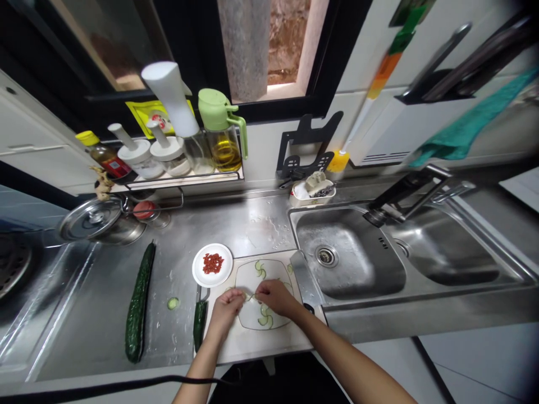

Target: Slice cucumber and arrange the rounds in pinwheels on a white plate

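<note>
My left hand (227, 311) and my right hand (277, 297) meet over a squarish white plate (248, 321) with a dark rim. Between their closed fingertips they hold a thin cucumber slice (250, 297). Curled cucumber slices (266, 318) lie in a pinwheel near the plate's front edge. Another such group of slices (260, 270) sits at its far edge. The plate rests on a pale cutting board (227, 348). Left of my left hand lies a cut piece of cucumber (200, 325). A cleaver (306, 278) lies along the board's right side, its handle partly hidden by my right arm.
A round white dish (197, 266) with chopped red bits (213, 262) stands behind the board. A whole cucumber (140, 303) and a single cucumber slice (173, 303) lie leftward on the steel counter (101, 314). A double sink (353, 252) is at right; an oil bottle (223, 140) stands on the shelf.
</note>
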Motion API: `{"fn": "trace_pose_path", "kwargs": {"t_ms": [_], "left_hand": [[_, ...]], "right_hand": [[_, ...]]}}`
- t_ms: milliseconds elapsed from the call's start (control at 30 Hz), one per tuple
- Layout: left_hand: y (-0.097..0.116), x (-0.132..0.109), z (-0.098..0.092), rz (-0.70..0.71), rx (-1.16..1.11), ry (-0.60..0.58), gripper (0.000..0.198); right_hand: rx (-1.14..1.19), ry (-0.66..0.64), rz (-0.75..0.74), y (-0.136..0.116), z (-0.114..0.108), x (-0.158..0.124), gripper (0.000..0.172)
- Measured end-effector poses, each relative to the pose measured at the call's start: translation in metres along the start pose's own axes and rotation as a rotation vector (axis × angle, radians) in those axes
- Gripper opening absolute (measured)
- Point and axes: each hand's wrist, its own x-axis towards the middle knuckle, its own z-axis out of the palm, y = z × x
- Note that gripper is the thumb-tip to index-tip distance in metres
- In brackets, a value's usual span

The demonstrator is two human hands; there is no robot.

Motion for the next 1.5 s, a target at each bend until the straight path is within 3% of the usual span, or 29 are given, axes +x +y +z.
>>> {"fn": "trace_pose_path", "kwargs": {"t_ms": [400,567,967,1267,1500], "left_hand": [[-0.021,0.003,-0.010,0.367,0.573,0.241,0.023],[-0.027,0.007,-0.014,0.460,0.700,0.279,0.021],[-0.030,0.009,-0.014,0.479,0.743,0.300,0.020],[-0.030,0.010,-0.014,0.501,0.718,0.330,0.021],[-0.036,0.014,-0.019,0.554,0.723,0.278,0.022]], "right_hand": [[-0.310,-0.018,0.057,-0.009,0.017,0.027,0.016],[-0.413,-0.023,0.082,-0.012,0.025,0.034,0.020],[-0.551,-0.006,0.074,-0.013,0.034,0.038,0.017],[-0.581,0.039,-0.069,-0.005,0.034,0.039,0.011],[-0.613,0.071,-0.216,0.007,0.035,0.029,0.019]]}}
